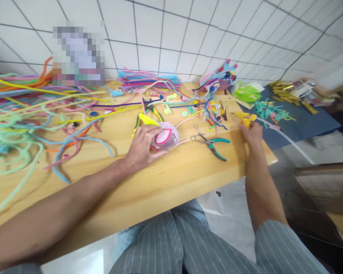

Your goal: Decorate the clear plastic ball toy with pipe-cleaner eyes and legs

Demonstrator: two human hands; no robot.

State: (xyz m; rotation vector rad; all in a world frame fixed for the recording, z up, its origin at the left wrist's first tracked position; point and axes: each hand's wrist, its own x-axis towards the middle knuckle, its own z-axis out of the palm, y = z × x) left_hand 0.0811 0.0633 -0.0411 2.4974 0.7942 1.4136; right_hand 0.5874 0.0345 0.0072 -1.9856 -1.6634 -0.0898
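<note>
My left hand [143, 146] is closed around a round, clear and pale purple craft piece [173, 134] with a pink fuzzy outline on its front, just above the table. A bright yellow fuzzy piece [148, 120] sits beside its upper left; whether it is attached I cannot tell. At the right end of the table, my right hand [253, 134] grips a yellow glue gun [245, 117], its nozzle pointing left. A long whitish strip [288, 140] trails behind it. Between the hands lie pliers with teal handles [217, 141].
Loose pipe cleaners [20, 114] spread over the left of the wooden table [125, 201]. A pipe cleaner bundle [148, 80] lies against the tiled wall. Green-and-yellow-handled pliers [157, 113] lie behind my left hand. Teal scraps [274, 110] and gold sticks [286, 91] are on a dark blue surface.
</note>
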